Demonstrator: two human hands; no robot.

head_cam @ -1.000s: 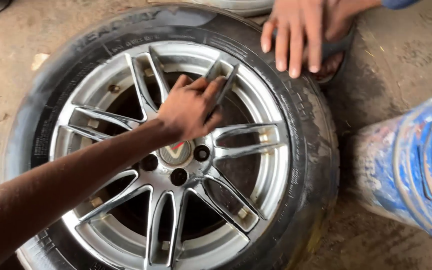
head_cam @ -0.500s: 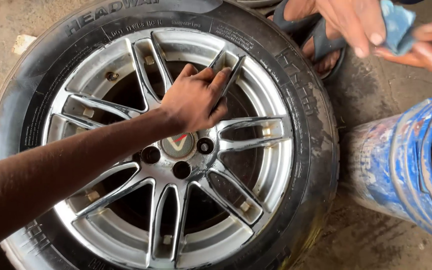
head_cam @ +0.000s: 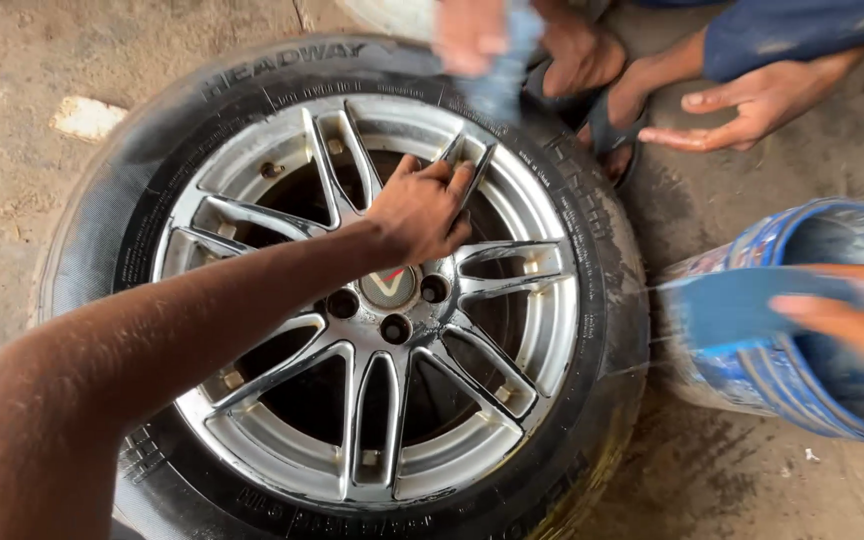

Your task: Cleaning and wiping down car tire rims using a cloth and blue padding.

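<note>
Right hand (head_cam: 857,320) now lifts blue rectangular pad (head_cam: 737,310).

We see even, soft daylight with no hard shadows. The silver rim (head_cam: 372,300) shows mild sheen on its wet spokes, and its hollows are dark. Our left hand (head_cam: 420,212) is sharp, while our right hand (head_cam: 857,320) at the bucket (head_cam: 802,390) is smeared by motion. A co-worker's hand (head_cam: 472,35) at the top edge is blurred too.
</note>
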